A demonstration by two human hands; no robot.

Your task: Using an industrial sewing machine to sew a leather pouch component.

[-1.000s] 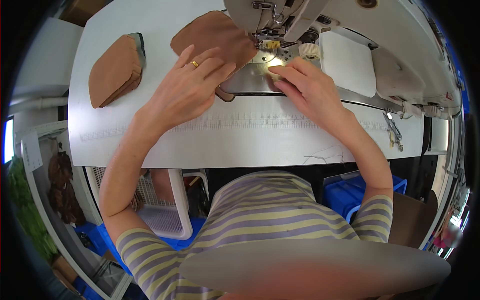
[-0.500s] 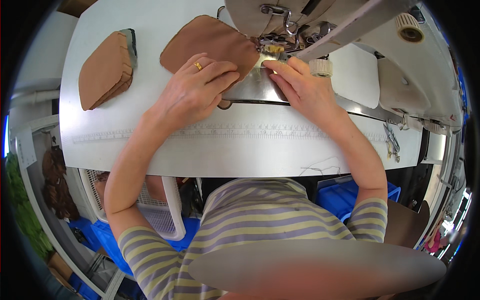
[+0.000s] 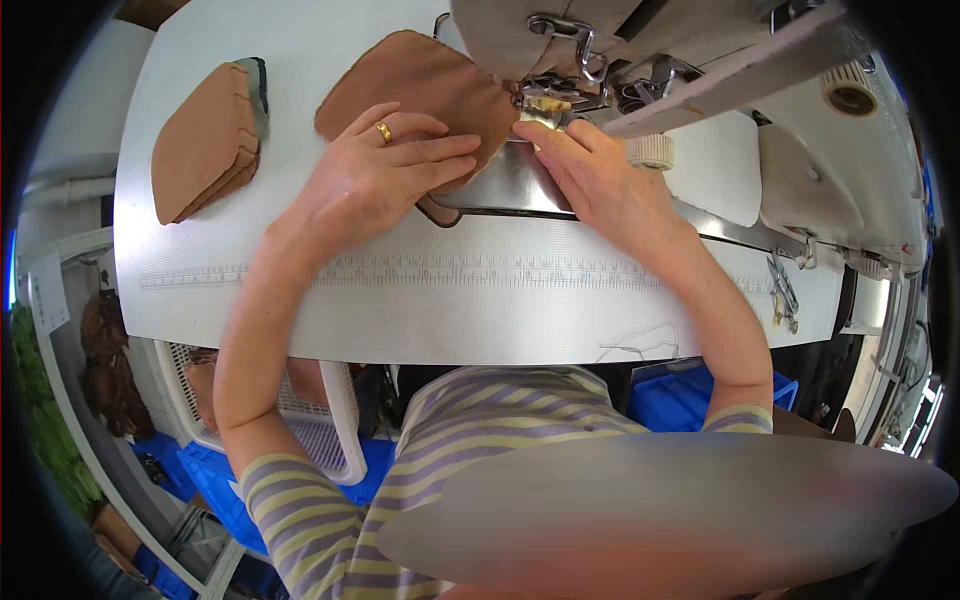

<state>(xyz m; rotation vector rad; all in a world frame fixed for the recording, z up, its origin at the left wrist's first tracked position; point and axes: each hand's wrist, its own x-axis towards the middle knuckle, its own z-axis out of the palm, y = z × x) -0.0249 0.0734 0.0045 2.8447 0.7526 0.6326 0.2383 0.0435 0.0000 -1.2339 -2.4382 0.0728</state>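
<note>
A brown fabric piece, with rounded corners and a stitched edge, lies on the machine bed with its right corner at the sewing machine's presser foot. My left hand, a ring on one finger, rests flat on its near part with fingers stretched out. Close by the presser foot, my right hand has its fingertips drawn together at the fabric's right edge. What they pinch, if anything, is too small to make out. A dark-rimmed brown flap shows below my left hand.
A stack of brown pieces lies at the left of the white table. A clear ruler strip runs across its front. Thread snips lie at the right. Below are a white basket and blue bins.
My left hand's fingers have straightened and spread flatter on the fabric. My right fingertips have come slightly left, up to the fabric's edge. More of the dark-rimmed flap shows; the view has shifted slightly.
</note>
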